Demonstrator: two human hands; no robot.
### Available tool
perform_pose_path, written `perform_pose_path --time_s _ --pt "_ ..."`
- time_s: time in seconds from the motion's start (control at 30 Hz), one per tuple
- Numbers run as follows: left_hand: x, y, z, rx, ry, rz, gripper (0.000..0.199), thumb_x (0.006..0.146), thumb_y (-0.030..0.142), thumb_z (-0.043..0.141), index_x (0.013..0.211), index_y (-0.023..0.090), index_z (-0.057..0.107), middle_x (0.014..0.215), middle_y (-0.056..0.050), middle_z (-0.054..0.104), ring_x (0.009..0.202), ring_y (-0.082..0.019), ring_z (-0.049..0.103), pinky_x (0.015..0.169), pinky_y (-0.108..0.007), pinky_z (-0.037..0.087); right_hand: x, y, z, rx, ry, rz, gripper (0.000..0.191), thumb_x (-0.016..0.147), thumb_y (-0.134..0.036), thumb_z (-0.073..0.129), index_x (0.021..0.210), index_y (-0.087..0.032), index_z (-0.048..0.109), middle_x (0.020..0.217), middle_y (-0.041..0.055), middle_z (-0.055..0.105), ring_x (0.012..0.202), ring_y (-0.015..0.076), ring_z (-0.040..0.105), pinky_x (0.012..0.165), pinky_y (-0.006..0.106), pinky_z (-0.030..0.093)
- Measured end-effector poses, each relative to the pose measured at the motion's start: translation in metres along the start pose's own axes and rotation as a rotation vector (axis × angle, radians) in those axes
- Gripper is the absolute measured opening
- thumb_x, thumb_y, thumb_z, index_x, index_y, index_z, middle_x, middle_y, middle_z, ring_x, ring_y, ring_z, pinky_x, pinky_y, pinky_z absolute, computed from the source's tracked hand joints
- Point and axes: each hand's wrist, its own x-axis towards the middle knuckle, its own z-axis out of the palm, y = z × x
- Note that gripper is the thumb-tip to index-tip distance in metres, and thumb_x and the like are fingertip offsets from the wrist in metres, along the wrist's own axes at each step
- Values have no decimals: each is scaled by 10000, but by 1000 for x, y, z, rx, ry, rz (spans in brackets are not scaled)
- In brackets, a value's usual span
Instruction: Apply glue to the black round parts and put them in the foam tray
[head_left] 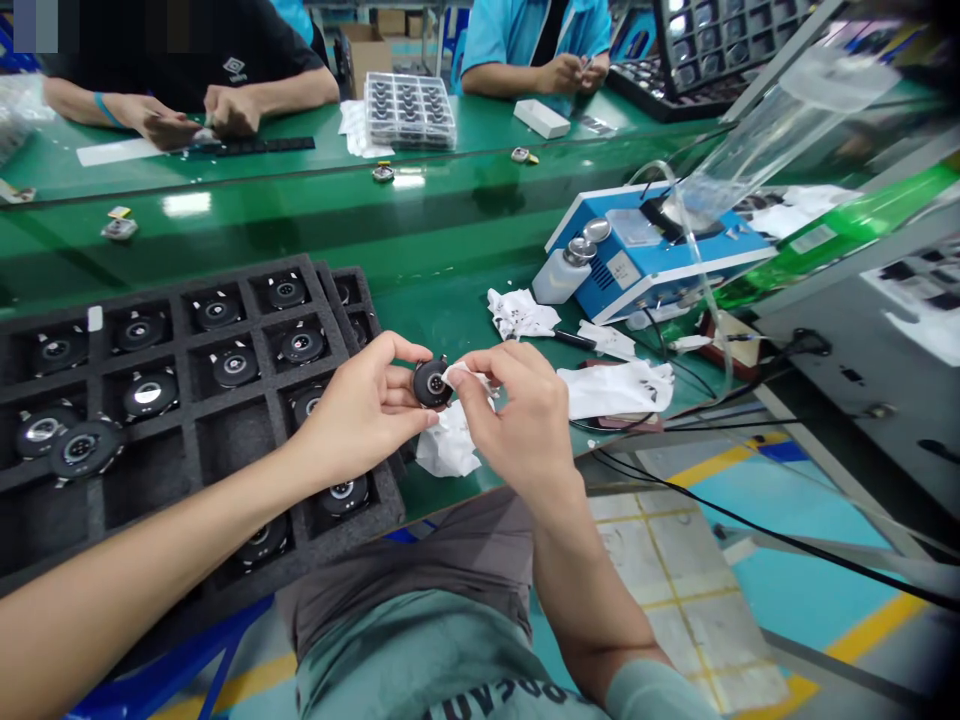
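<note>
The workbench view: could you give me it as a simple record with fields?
Left hand: holding a round black device
Right hand: pinching a white wipe at the device's edge
Dark tray: divided into compartments, many holding similar devices
Loose piece: partly overlapping a neighbour in the tray
Right of the hands: blue-and-white machine, white bottle
Across: people in black and light blue
</note>
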Motion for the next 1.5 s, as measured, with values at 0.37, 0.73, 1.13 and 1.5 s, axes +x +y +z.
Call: perform_pose_path --time_s 0.37,0.73,1.13,1.5 --pt "0 -7 -1 60 -67 12 427 709 84 765 1046 181 522 793 3 733 750 -183 747 689 -304 575 9 -7 1 4 -109 -121 109 944 -227 637 853 -210 695 830 37 705 793 208 595 739 371 424" --pt "0 -1 -4 -13 -49 24 506 696 64 797 1096 179 510 870 -37 775 776 -187 773 724 -309 587 5 36 -28 -267 -66 -60 133 928 -255 644 824 -207 713 803 54 698 786 229 572 719 370 354" --pt "-4 7 0 -61 14 -24 534 679 32 829 1110 143 533 846 -59 782 761 -182 784 762 -324 589 -9 37 -29 165 76 50 134 909 -330 667 845 -216 698 829 42 711 777 210 616 744 365 481" --pt "-59 11 11 -198 45 -80 498 649 2 822 1052 140 563 829 -55 789 754 -184 787 763 -321 593 -1 -5 4 228 6 -190 129 934 -283 631 840 -225 699 817 42 703 802 219 606 767 378 481"
